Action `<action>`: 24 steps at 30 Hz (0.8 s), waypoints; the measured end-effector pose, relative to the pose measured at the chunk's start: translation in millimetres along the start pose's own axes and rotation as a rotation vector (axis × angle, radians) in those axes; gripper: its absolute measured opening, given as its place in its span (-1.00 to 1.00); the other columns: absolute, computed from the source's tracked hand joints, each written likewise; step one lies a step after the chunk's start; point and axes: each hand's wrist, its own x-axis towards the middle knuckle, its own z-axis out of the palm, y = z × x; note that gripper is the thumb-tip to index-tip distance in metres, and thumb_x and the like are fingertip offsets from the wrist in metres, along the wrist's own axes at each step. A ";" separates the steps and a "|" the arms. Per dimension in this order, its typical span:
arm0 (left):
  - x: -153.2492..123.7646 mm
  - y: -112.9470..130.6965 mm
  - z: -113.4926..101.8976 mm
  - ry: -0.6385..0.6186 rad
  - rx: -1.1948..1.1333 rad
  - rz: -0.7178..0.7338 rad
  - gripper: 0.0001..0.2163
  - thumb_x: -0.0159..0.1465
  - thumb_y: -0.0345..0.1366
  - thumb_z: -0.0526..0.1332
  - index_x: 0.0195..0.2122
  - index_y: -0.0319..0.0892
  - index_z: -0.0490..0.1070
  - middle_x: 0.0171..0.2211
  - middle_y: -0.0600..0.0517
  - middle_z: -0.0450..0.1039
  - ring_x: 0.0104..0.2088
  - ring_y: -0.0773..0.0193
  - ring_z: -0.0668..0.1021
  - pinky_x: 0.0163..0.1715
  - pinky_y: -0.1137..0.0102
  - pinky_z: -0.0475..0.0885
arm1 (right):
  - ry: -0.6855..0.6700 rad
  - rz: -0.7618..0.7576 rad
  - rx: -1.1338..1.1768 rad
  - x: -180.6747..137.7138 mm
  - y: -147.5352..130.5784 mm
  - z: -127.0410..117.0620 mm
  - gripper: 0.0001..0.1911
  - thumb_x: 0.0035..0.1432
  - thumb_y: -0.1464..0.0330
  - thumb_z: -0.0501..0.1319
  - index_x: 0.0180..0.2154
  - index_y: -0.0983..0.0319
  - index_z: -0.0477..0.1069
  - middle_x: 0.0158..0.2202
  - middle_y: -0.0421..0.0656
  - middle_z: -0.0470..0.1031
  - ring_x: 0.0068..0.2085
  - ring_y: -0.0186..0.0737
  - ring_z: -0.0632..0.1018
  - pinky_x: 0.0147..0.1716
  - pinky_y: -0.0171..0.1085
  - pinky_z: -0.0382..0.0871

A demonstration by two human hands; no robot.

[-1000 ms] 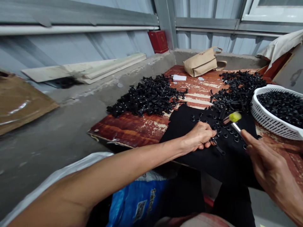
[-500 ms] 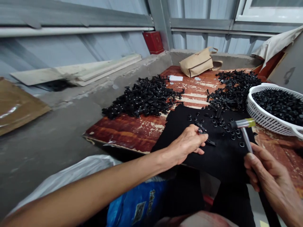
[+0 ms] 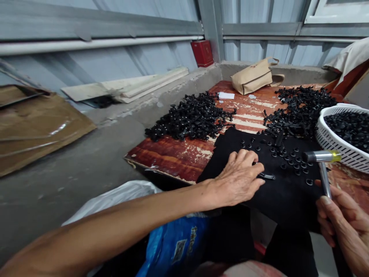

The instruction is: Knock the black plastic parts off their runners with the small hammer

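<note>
My left hand (image 3: 240, 177) lies on a black cloth (image 3: 276, 192) spread over the worn red board (image 3: 178, 156). Its fingertips press down on a small black plastic part (image 3: 266, 176). My right hand (image 3: 344, 221) is closed round the handle of a small hammer (image 3: 322, 157) with a metal head and a yellow end, held up just right of that part. Several small black rings (image 3: 288, 159) lie scattered on the cloth beyond my fingers.
Two heaps of black plastic parts (image 3: 191, 119) (image 3: 300, 105) lie on the board. A white basket (image 3: 340, 148) full of black rings stands at the right. A tan bag (image 3: 253, 77) and a red box (image 3: 202, 52) sit at the back. Cardboard (image 3: 34, 119) lies left.
My left hand has flattened onto the cloth and now pins the black part down. The hammer has swung from tilted to level and dropped lower. The camera has shifted a little.
</note>
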 end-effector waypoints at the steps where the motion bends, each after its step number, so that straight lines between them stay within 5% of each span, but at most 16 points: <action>1: 2.9 -0.3 3.0 -0.012 0.025 0.032 -0.85 0.28 -0.25 0.10 -0.21 -0.17 0.37 -0.07 -0.08 0.30 -0.05 0.10 0.30 -0.10 0.17 0.23 | 0.002 0.002 0.010 0.0 0.1 0.3 -0.59 0.08 0.08 0.29 -0.08 0.11 0.35 -0.57 -0.35 0.24 -0.68 -0.43 0.26 -0.80 -0.44 0.15; 9: 22.1 0.5 8.5 -0.029 0.114 0.192 -0.86 0.32 -0.35 -0.01 -0.30 -0.20 0.31 -0.27 -0.05 0.38 -0.17 0.15 0.35 -0.07 0.15 0.16 | -0.014 0.001 0.047 -0.4 -3.5 1.0 -0.66 0.14 0.09 0.24 -0.12 0.12 0.34 -0.59 -0.36 0.19 -0.69 -0.44 0.24 -0.80 -0.45 0.15; 17: 49.5 8.5 9.4 -0.065 -0.382 0.007 -0.90 0.27 -0.36 0.04 -0.40 -0.13 0.18 -0.53 0.16 0.20 -0.51 0.38 0.29 -0.42 0.44 0.16 | -0.017 -0.002 0.089 -0.9 -2.2 1.1 -0.66 0.15 0.10 0.23 -0.09 0.10 0.35 -0.57 -0.35 0.19 -0.67 -0.45 0.24 -0.79 -0.46 0.15; 24: 53.5 12.1 10.6 -0.063 -0.478 -0.087 -0.95 0.23 -0.39 0.08 -0.39 -0.13 0.23 -0.62 0.21 0.08 -0.61 0.43 0.20 -0.50 0.47 0.08 | -0.023 0.022 0.103 -0.1 -0.4 0.1 -0.56 0.17 0.10 0.22 0.05 0.08 0.32 -0.59 -0.36 0.18 -0.68 -0.43 0.24 -0.79 -0.45 0.17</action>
